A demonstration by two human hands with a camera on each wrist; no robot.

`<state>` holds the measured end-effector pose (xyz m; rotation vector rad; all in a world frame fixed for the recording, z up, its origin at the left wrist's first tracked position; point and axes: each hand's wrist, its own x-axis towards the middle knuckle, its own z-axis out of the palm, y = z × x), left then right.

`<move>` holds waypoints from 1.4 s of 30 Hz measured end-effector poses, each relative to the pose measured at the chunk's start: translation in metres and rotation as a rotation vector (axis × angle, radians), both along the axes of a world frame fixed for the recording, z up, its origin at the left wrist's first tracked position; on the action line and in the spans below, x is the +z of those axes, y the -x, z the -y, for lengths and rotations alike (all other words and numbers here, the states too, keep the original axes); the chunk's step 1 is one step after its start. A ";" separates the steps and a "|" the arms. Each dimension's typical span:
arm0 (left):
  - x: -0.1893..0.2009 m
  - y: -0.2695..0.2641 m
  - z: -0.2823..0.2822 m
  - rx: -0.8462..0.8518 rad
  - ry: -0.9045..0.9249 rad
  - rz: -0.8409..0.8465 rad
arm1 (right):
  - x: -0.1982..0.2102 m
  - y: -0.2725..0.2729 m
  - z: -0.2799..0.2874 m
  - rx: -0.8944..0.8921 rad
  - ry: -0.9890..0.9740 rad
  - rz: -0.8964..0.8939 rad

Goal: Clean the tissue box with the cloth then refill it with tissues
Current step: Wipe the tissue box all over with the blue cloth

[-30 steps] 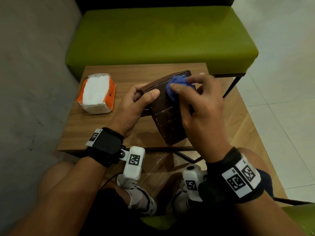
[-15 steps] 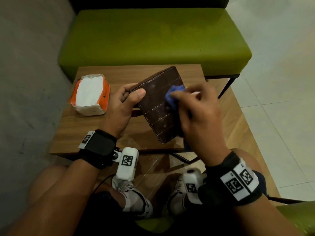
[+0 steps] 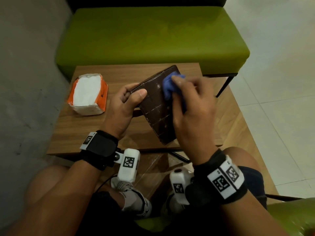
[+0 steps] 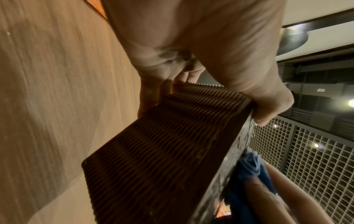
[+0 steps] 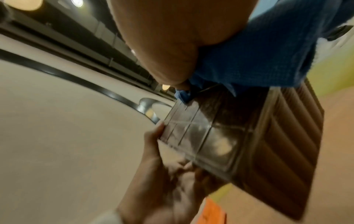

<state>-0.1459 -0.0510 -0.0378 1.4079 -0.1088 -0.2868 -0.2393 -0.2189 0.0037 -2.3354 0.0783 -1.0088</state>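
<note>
While the dark brown rectangular tissue box (image 3: 158, 106) is held tilted above the wooden surface (image 3: 88, 128), its glossy grid-lined panel is turned upward toward the head camera; its ribbed, woven-looking side (image 4: 164, 144) is seen from the left wrist view; whether its lower corner touches the surface cannot be told. The box is grasped at its left edge by the left hand (image 3: 122, 106); the thumb is laid across the glossy panel and the fingers (image 4: 184, 75) are curled round behind the edge. A crumpled blue cloth (image 3: 170, 86) is pinched in the curled fingers of the right hand (image 3: 192, 113) and is pressed against the upper right part of the panel; in the right wrist view the cloth (image 5: 258, 57) is seen bunched beneath the hand and lying against the box (image 5: 210, 136). An opened orange pack of white tissues (image 3: 88, 94) is set on the surface to the left, well apart from the box; its top is torn open and the white tissues are exposed. A green upholstered bench (image 3: 153, 36) is placed just beyond the far edge of the surface; grey wall is noted to the left and pale floor tiles to the right.
</note>
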 end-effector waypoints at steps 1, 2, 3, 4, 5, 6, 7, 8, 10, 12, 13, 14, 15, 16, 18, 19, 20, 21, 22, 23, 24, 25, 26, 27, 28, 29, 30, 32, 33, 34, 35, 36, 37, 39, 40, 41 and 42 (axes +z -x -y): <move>0.001 -0.002 0.000 0.019 0.012 0.002 | -0.005 0.005 -0.004 0.057 0.030 -0.027; 0.001 -0.003 -0.001 0.039 0.024 0.002 | -0.011 0.011 -0.004 0.102 0.059 -0.063; 0.001 -0.004 -0.003 0.056 0.032 -0.001 | -0.017 0.017 -0.001 0.115 0.074 -0.098; 0.000 -0.004 -0.004 0.063 0.036 -0.004 | -0.021 0.019 0.004 0.090 0.061 -0.120; -0.001 -0.004 -0.005 0.059 0.033 -0.008 | -0.023 0.018 0.009 0.036 0.020 -0.121; -0.002 -0.002 -0.004 0.044 0.029 -0.017 | -0.022 0.014 0.012 -0.033 -0.038 -0.106; -0.004 0.001 -0.002 0.027 0.030 -0.029 | -0.019 0.009 0.012 -0.092 -0.094 -0.082; -0.006 0.003 0.001 0.015 0.037 -0.041 | -0.014 0.004 0.008 -0.121 -0.130 -0.056; -0.004 0.005 0.006 0.015 0.040 -0.055 | -0.005 -0.001 -0.010 -0.069 -0.094 -0.054; -0.003 0.004 0.006 0.034 0.037 -0.038 | -0.008 0.008 -0.024 0.065 0.038 -0.126; -0.003 0.003 0.003 0.059 0.043 -0.034 | -0.012 0.014 -0.024 0.117 0.089 -0.164; -0.003 0.001 0.000 0.088 0.048 -0.036 | -0.016 0.019 -0.017 0.136 0.104 -0.183; -0.003 0.000 -0.002 0.107 0.045 -0.036 | -0.019 0.018 -0.008 0.116 0.084 -0.180; -0.005 0.000 -0.003 0.109 0.034 -0.035 | -0.021 0.015 -0.001 0.070 0.045 -0.163; -0.008 0.002 -0.002 0.085 0.023 -0.050 | -0.020 0.009 0.004 -0.010 -0.033 -0.109; -0.008 0.001 -0.001 0.081 0.029 -0.054 | -0.018 0.008 -0.001 -0.006 -0.034 -0.098; -0.007 0.001 -0.001 0.085 0.036 -0.051 | -0.017 0.012 -0.009 0.033 0.008 -0.116; -0.006 0.000 -0.002 0.093 0.039 -0.046 | -0.019 0.017 -0.016 0.093 0.073 -0.150; -0.005 0.000 -0.002 0.098 0.035 -0.040 | -0.021 0.023 -0.018 0.154 0.130 -0.185; -0.005 0.001 -0.003 0.098 0.027 -0.038 | -0.022 0.025 -0.014 0.189 0.152 -0.200; -0.005 0.001 -0.004 0.092 0.020 -0.038 | -0.022 0.022 -0.008 0.179 0.138 -0.192; -0.006 0.002 -0.003 0.084 0.015 -0.040 | -0.022 0.016 -0.002 0.133 0.097 -0.169; -0.007 0.002 -0.002 0.076 0.013 -0.043 | -0.020 0.011 0.001 0.078 0.044 -0.136; -0.007 0.002 -0.002 0.072 0.012 -0.042 | -0.017 0.006 0.001 0.044 0.003 -0.106; -0.006 0.001 -0.001 0.072 0.013 -0.039 | -0.015 0.005 -0.004 0.049 -0.001 -0.097; -0.005 0.000 -0.002 0.074 0.015 -0.038 | -0.014 0.008 -0.011 0.089 0.035 -0.114; -0.004 -0.001 -0.003 0.075 0.018 -0.035 | -0.014 0.013 -0.017 0.144 0.089 -0.139; -0.003 -0.001 -0.005 0.075 0.018 -0.032 | -0.017 0.019 -0.017 0.215 0.156 -0.179; -0.004 0.000 -0.005 0.074 0.021 -0.037 | -0.016 0.016 -0.011 0.199 0.147 -0.177; -0.005 0.001 -0.005 0.073 0.029 -0.046 | -0.016 0.009 -0.004 0.151 0.108 -0.159; -0.006 0.003 -0.005 0.070 0.037 -0.057 | -0.015 0.002 0.002 0.084 0.048 -0.128; -0.008 0.004 -0.004 0.067 0.045 -0.062 | -0.013 -0.005 0.009 0.012 -0.020 -0.088; -0.009 0.006 -0.003 0.064 0.053 -0.067 | -0.011 -0.010 0.015 -0.048 -0.080 -0.055; -0.009 0.009 -0.002 0.063 0.078 -0.083 | -0.010 -0.012 0.022 -0.104 -0.157 -0.031; -0.008 0.010 -0.002 0.067 0.103 -0.093 | -0.010 -0.010 0.024 -0.110 -0.181 -0.028; -0.007 0.010 -0.001 0.077 0.136 -0.104 | -0.011 -0.006 0.025 -0.114 -0.202 -0.026; -0.007 0.009 0.000 0.087 0.174 -0.116 | -0.012 -0.002 0.024 -0.121 -0.223 -0.025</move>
